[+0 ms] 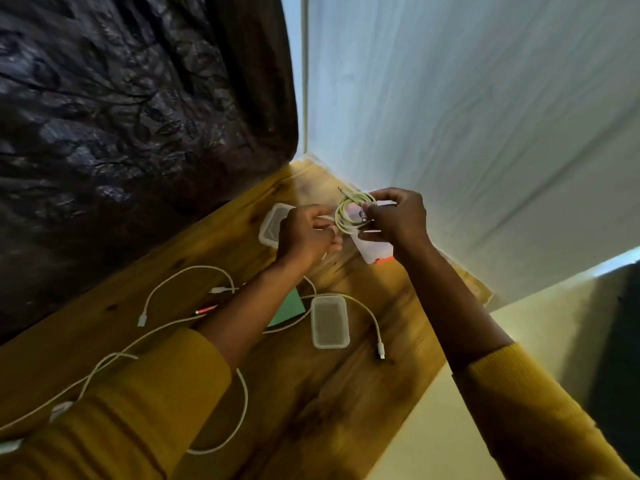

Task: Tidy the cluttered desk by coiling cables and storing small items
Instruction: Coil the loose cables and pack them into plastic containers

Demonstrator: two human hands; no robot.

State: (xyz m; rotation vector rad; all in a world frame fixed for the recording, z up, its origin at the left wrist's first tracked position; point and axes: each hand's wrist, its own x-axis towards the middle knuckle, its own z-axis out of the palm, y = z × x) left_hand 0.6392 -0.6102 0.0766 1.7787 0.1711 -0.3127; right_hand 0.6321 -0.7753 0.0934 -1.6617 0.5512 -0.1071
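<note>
Both hands hold a small coil of pale cable (351, 213) in the air above the far end of a wooden desk (311, 393). The left hand (306, 233) has its fingers curled around the coil's left side, and the right hand (398, 216) pinches the right side between thumb and fingertips. One short end of the cable sticks up from the top of the coil. Both arms wear mustard-yellow sleeves (145, 410) pushed up the forearms.

The desk is warm brown wood with dark grain, running away toward a corner of the room. On it, under the hands, lie a clear plastic lid (273, 225) and a white box with a red edge (375, 252). Nearer, a clear plastic tub (329, 322) stands open. Beside it sits a green card (289, 306), and a red pen (206, 310) lies to the left. Loose white cables (187, 271) loop across the near half of the desk, one plug end (381, 351) resting just right of the tub.

A dark patterned cloth (121, 116) hangs along the left. A white sheet (485, 116) covers the wall on the right.
</note>
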